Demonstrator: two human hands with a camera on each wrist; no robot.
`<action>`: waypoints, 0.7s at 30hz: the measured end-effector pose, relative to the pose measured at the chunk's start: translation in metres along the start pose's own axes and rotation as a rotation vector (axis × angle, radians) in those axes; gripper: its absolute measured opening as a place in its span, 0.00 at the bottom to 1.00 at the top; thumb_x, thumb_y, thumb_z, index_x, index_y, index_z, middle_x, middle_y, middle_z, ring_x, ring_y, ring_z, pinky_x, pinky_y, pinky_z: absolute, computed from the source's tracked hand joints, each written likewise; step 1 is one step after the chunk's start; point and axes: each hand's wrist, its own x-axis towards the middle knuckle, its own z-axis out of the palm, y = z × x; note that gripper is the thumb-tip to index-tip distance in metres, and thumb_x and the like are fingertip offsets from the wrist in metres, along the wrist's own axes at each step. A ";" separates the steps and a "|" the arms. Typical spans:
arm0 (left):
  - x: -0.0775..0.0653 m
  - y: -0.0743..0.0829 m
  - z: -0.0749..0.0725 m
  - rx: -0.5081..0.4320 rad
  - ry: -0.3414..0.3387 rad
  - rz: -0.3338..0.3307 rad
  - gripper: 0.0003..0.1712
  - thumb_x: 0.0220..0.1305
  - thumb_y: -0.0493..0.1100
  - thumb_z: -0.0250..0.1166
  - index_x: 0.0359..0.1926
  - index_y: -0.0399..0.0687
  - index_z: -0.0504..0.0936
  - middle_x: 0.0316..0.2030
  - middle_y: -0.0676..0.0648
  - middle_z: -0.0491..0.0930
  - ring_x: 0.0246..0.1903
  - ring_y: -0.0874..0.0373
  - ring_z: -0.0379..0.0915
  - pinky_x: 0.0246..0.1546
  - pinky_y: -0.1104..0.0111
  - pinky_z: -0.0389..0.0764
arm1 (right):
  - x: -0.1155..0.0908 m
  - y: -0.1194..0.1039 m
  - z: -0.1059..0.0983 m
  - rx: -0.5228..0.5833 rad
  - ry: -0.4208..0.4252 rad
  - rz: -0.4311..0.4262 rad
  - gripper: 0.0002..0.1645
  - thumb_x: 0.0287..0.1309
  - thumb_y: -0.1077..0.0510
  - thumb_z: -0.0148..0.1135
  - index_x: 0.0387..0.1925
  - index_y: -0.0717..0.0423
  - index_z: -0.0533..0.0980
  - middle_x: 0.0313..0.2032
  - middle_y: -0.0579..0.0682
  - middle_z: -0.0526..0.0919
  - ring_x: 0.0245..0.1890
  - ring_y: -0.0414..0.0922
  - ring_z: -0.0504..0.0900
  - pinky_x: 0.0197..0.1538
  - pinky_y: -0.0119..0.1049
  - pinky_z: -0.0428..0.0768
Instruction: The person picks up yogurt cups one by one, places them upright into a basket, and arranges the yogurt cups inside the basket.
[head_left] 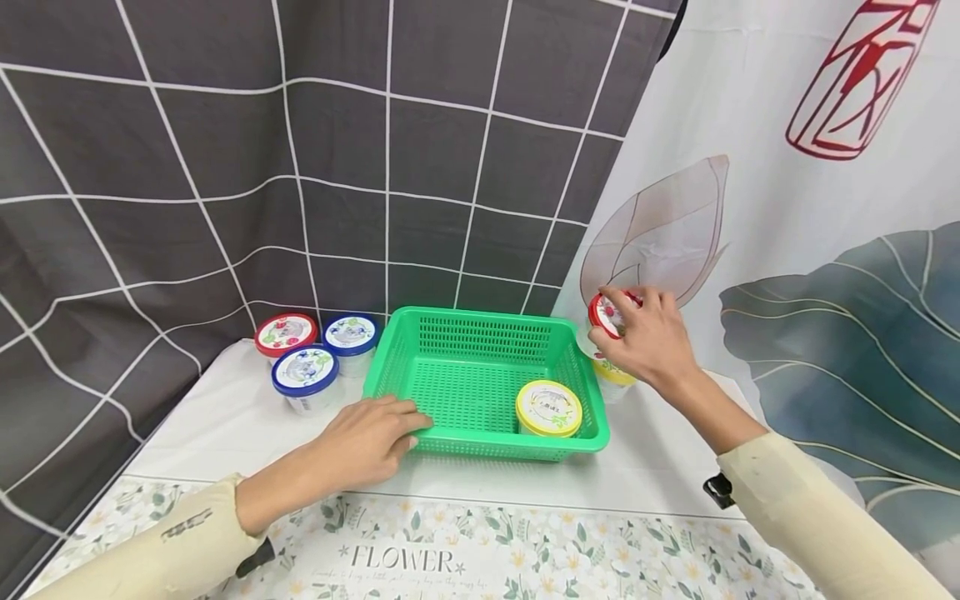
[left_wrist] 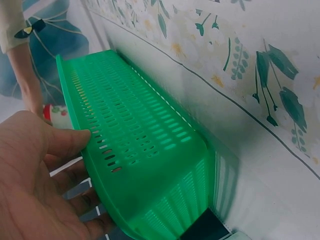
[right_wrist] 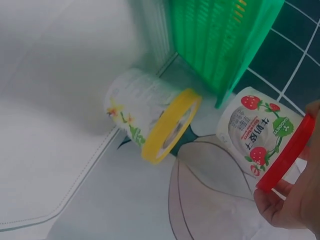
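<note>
My right hand (head_left: pixel 651 340) grips a red-lidded tub (right_wrist: pixel 267 135) by its lid, with fingers and thumb around the lid's edge. The tub, printed with strawberries, is tilted in the right wrist view. Close by it, beyond the basket's right end, stands a yellow-lidded tub (right_wrist: pixel 150 117). My left hand (head_left: pixel 372 442) holds the near left rim of a green plastic basket (left_wrist: pixel 135 115), thumb on the outer side and fingers over the rim. Inside the basket, at its near right corner, sits another yellow-lidded tub (head_left: pixel 549 408).
Left of the basket stand a red-lidded tub (head_left: pixel 286 333) and two blue-lidded tubs, one at the back (head_left: pixel 351 335) and one in front (head_left: pixel 304 372). A dark grid-patterned curtain (head_left: pixel 337 150) hangs behind the table. A flower-printed cloth (head_left: pixel 480 546) covers the table's near side.
</note>
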 end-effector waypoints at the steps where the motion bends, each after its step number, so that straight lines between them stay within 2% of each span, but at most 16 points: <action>1: 0.000 0.000 0.000 0.000 -0.002 -0.002 0.17 0.76 0.36 0.69 0.61 0.49 0.92 0.52 0.51 0.91 0.51 0.49 0.87 0.55 0.49 0.90 | 0.000 -0.001 0.001 0.002 -0.002 -0.002 0.41 0.66 0.41 0.54 0.79 0.46 0.75 0.69 0.72 0.75 0.64 0.72 0.71 0.62 0.69 0.78; 13: 0.000 0.001 -0.001 0.004 0.004 -0.002 0.17 0.76 0.37 0.69 0.61 0.50 0.92 0.51 0.51 0.91 0.51 0.49 0.87 0.55 0.50 0.90 | 0.004 -0.011 0.009 0.021 0.013 -0.042 0.41 0.65 0.41 0.54 0.78 0.44 0.76 0.69 0.71 0.75 0.63 0.70 0.72 0.60 0.68 0.79; 19: -0.001 0.001 0.000 0.013 -0.002 -0.007 0.17 0.76 0.36 0.69 0.61 0.51 0.92 0.52 0.51 0.91 0.53 0.48 0.87 0.57 0.48 0.90 | 0.005 -0.015 0.015 0.017 0.024 -0.081 0.42 0.64 0.40 0.54 0.78 0.46 0.76 0.68 0.72 0.76 0.62 0.70 0.72 0.59 0.66 0.80; 21: 0.000 0.001 0.000 0.010 -0.003 -0.009 0.17 0.76 0.36 0.69 0.61 0.50 0.92 0.52 0.51 0.91 0.55 0.47 0.88 0.61 0.46 0.89 | 0.006 -0.017 0.015 0.021 0.024 -0.088 0.42 0.64 0.40 0.54 0.78 0.46 0.76 0.67 0.71 0.76 0.62 0.70 0.72 0.58 0.66 0.80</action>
